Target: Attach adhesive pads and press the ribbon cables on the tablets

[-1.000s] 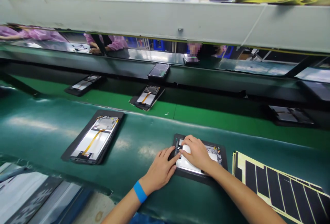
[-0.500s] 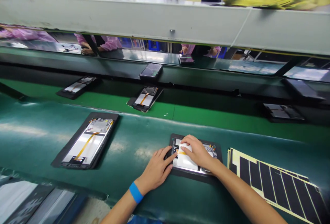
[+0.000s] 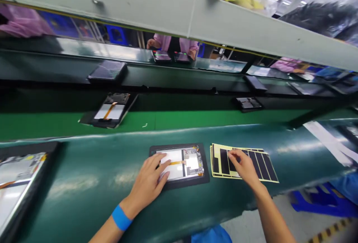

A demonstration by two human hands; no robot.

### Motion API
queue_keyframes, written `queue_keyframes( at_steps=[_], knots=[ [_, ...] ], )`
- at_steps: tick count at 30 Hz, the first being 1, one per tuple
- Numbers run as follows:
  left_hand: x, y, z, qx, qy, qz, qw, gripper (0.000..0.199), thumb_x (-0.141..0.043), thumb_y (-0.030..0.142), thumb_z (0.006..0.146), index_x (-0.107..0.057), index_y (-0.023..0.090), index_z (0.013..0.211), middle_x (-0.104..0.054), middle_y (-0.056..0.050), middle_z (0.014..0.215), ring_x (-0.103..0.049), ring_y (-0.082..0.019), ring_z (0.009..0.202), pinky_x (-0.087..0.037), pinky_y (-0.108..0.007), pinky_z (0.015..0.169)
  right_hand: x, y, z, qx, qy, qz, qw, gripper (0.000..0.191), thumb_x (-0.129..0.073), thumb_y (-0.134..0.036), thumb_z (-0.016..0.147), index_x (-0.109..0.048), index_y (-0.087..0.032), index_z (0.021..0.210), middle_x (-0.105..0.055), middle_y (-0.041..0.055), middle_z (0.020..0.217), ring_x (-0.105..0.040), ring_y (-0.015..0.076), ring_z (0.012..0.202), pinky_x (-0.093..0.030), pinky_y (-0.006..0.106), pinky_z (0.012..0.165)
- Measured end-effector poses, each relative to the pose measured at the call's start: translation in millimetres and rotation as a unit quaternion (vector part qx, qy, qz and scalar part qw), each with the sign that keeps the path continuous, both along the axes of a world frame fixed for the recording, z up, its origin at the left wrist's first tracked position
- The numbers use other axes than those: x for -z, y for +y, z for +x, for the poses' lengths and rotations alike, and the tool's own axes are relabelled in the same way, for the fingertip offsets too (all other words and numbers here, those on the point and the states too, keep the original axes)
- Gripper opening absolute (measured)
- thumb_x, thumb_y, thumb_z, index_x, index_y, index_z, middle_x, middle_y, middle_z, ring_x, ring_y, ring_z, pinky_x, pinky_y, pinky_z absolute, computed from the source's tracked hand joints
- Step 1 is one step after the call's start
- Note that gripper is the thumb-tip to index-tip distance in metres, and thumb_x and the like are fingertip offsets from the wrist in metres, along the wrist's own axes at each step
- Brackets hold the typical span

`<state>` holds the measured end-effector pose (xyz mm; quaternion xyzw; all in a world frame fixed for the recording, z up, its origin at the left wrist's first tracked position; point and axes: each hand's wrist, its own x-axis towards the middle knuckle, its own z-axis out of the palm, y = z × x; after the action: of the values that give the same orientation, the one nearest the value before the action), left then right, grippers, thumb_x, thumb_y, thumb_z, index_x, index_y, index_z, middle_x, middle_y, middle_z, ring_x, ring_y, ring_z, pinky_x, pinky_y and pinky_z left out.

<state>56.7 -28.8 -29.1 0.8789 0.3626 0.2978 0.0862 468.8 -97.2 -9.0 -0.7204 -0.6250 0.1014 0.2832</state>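
Observation:
My left hand [image 3: 151, 174], a blue band on its wrist, lies with fingers spread on the left end of an opened tablet [image 3: 191, 161]. The tablet shows white panels, an orange ribbon cable and a circuit board, and rests on a black mat. To its right is a small stack of yellow-edged sheets [image 3: 264, 166] bearing black strips. Over this stack my right hand [image 3: 244, 164] has its thumb and fingertips pinched together at a black strip. Whether anything is between the fingertips cannot be made out.
Another opened tablet [image 3: 19, 175] lies at the left edge of the green worktop. Behind, a lower green belt carries more opened tablets [image 3: 112, 108]. White strips [image 3: 330, 142] lie at right. A pale beam [image 3: 156, 8] spans above, with a person in pink sleeves [image 3: 165, 41] beyond.
My right hand has left the tablet and moved right to the stack of sheets. My left hand stays at the tablet, its fingers now farther onto the panel. The view has turned right.

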Motion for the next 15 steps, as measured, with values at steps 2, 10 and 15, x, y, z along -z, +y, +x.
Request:
queue_keyframes(
  at_steps=[2,10,15],
  knots=[
    [-7.1,0,27,0.055,0.012,0.003,0.998,0.033,-0.050,0.027,0.101,-0.064,0.023,0.130,-0.061,-0.012,0.140,-0.054,-0.030,0.132,-0.049,-0.050,0.108,1.9,-11,6,-0.005,-0.021,-0.020,1.000,0.036,-0.047,-0.049,0.100,-0.069,-0.023,0.088,-0.073,0.0060,0.086,-0.068,0.0210,0.072,-0.055,0.033,0.066],
    [-17.1,1,147,0.224,0.120,0.012,0.967,0.043,-0.062,0.045,0.096,-0.065,0.019,0.130,-0.058,-0.014,0.146,-0.047,-0.036,0.141,-0.036,-0.059,0.117,7.5,-5,-22,-0.073,-0.115,-0.045,0.990,0.025,-0.045,-0.026,0.101,-0.070,-0.023,0.099,-0.072,0.0059,0.102,-0.069,0.0203,0.089,-0.054,0.033,0.081],
    [3.8,11,176,0.240,0.142,0.036,0.960,0.050,-0.059,0.055,0.095,-0.067,0.021,0.130,-0.058,-0.013,0.147,-0.048,-0.037,0.140,-0.032,-0.061,0.117,11.3,4,-29,-0.093,-0.175,-0.048,0.979,0.028,-0.044,-0.018,0.101,-0.072,-0.021,0.102,-0.072,0.0069,0.098,-0.068,0.0199,0.087,-0.053,0.032,0.081]
  ],
)
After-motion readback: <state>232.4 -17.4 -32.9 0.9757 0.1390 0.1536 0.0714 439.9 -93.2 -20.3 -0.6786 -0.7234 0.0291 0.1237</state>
